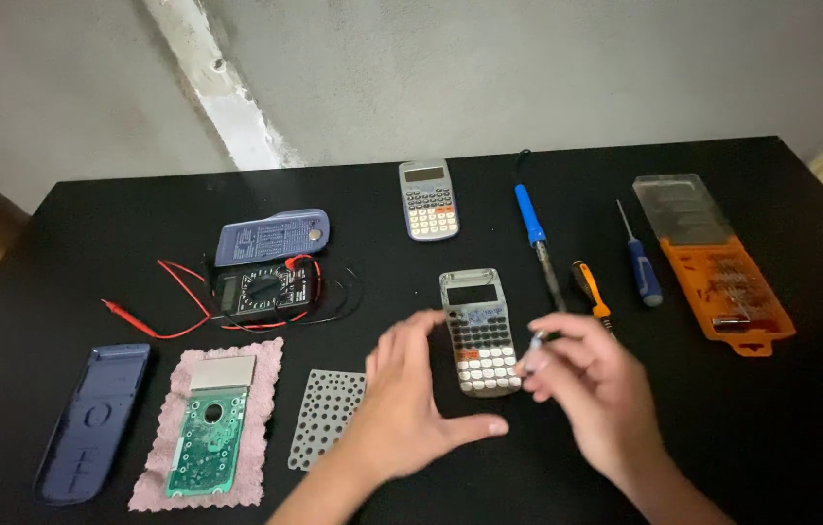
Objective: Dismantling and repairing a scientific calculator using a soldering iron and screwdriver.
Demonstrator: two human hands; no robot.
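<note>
Near the table's (800,418) front edge, the left hand (409,397) hovers spread open and holding nothing, just left of the grey calculator (478,332). The right hand (591,381) pinches a small pale part (535,339) between its fingertips, beside the calculator's right side, with an orange screwdriver (590,291) just behind

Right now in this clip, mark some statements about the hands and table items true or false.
1. The green circuit board lies on a pink cloth. True.
2. The right hand rests flat and empty. False: its fingers pinch a small, blurred item.
3. The left hand is open beside the silver calculator. True.
4. The multimeter sits inside the orange bit case. False: it lies apart, on the table's left.
</note>
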